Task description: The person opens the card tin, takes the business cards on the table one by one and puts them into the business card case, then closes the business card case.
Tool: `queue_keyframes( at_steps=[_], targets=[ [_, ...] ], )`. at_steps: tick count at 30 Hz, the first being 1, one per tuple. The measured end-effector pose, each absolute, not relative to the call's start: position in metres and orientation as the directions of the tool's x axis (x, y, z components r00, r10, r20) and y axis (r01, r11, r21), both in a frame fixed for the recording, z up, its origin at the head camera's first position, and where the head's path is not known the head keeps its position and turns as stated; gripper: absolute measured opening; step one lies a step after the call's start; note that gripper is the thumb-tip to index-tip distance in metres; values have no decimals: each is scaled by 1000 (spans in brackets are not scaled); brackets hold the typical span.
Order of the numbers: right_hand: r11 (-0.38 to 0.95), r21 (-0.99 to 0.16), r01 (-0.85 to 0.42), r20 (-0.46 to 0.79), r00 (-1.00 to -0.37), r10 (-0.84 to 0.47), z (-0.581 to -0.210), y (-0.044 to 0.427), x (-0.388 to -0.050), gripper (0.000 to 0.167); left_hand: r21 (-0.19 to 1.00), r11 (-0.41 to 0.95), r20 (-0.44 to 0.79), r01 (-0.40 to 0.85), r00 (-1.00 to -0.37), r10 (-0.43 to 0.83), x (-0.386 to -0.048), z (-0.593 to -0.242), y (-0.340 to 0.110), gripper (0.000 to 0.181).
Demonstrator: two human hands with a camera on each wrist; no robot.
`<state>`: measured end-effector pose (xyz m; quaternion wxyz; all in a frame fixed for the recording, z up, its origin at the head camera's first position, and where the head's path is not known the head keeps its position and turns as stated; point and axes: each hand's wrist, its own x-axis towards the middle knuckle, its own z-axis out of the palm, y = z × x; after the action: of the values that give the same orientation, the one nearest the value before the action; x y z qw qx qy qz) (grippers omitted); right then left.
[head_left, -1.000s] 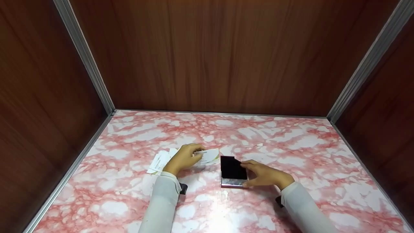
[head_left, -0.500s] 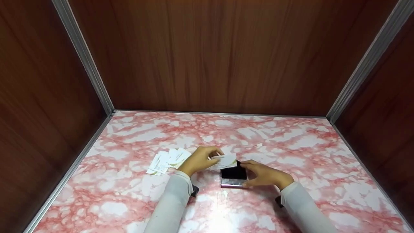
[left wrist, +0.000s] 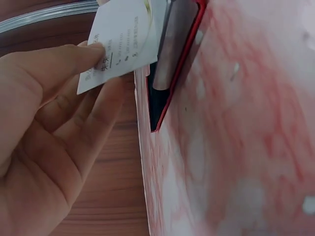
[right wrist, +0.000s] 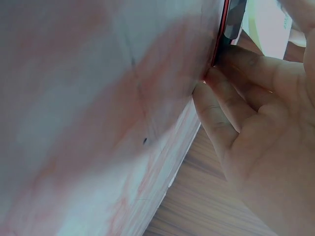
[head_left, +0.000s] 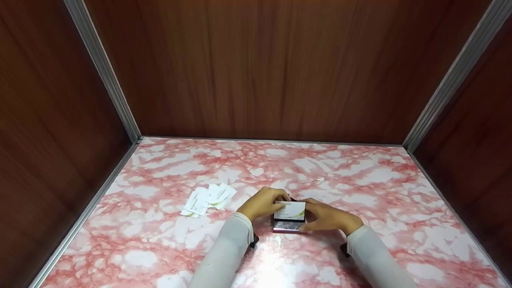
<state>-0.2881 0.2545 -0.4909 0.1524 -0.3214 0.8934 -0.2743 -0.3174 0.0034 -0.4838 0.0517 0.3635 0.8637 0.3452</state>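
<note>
My left hand (head_left: 264,204) pinches a white business card (head_left: 291,211) between thumb and fingers, over the open business card case (head_left: 286,227). In the left wrist view the printed card (left wrist: 123,42) tilts above the case's black interior and red edge (left wrist: 170,93). The case lies on the table, with a silver band along its near side. My right hand (head_left: 331,216) grips the case's right side, thumb at the near corner and fingers farther back. The right wrist view shows those fingers (right wrist: 216,115) against the case's edge; most of the case is cut off there.
Several loose business cards lie overlapping in two groups, left cards (head_left: 196,203) and right cards (head_left: 221,195), to the left of my left arm. Brown wood-grain panels (head_left: 256,80) enclose the red-and-white marbled table (head_left: 140,256) at the back and both sides.
My left hand has carried the business card rightward from beside the loose cards to over the case. The right hand and the case have stayed in place.
</note>
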Motion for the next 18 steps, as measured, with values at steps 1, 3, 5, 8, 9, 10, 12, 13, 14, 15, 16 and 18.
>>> queue_keyframes(
  at_steps=[1, 3, 5, 8, 9, 10, 12, 13, 14, 15, 16, 18],
  targets=[
    [643, -586, -493, -96, -746, -659, -491, 254, -288, 69, 631, 502, 160, 592, -732, 662, -318, -484, 4, 19],
    [646, -595, -478, -107, -750, -653, -491, 254, -288, 70, 628, 507, 157, 590, -734, 660, -318, -485, 4, 20],
    [643, -606, -469, -112, -750, -652, -490, 254, -287, 71, 627, 506, 157, 592, -733, 662, -317, -486, 4, 22],
    [641, -618, -455, -121, -751, -649, -490, 254, -287, 72, 623, 504, 157, 598, -727, 668, -316, -487, 4, 23],
    [639, -617, -459, -117, -749, -652, -489, 254, -287, 73, 622, 505, 155, 599, -726, 670, -316, -488, 4, 23],
    [640, -615, -461, -116, -750, -652, -489, 254, -287, 73, 623, 505, 152, 597, -726, 671, -316, -488, 4, 22],
    [642, -612, -462, -113, -752, -649, -489, 254, -287, 74, 625, 509, 144, 592, -728, 670, -316, -487, 4, 21],
    [643, -611, -462, -111, -754, -647, -489, 254, -287, 74, 627, 510, 140, 589, -729, 670, -316, -487, 4, 21],
    [644, -609, -463, -108, -756, -646, -489, 254, -287, 74, 628, 512, 136, 586, -730, 669, -316, -487, 4, 21],
    [642, -609, -466, -101, -757, -645, -489, 254, -288, 75, 629, 514, 132, 583, -732, 669, -316, -487, 4, 21],
    [644, -611, -460, -102, -761, -640, -489, 254, -288, 76, 631, 515, 129, 580, -733, 668, -316, -487, 4, 21],
    [643, -615, -457, -97, -765, -637, -490, 254, -289, 79, 630, 522, 122, 575, -737, 665, -317, -487, 4, 21]
  ],
)
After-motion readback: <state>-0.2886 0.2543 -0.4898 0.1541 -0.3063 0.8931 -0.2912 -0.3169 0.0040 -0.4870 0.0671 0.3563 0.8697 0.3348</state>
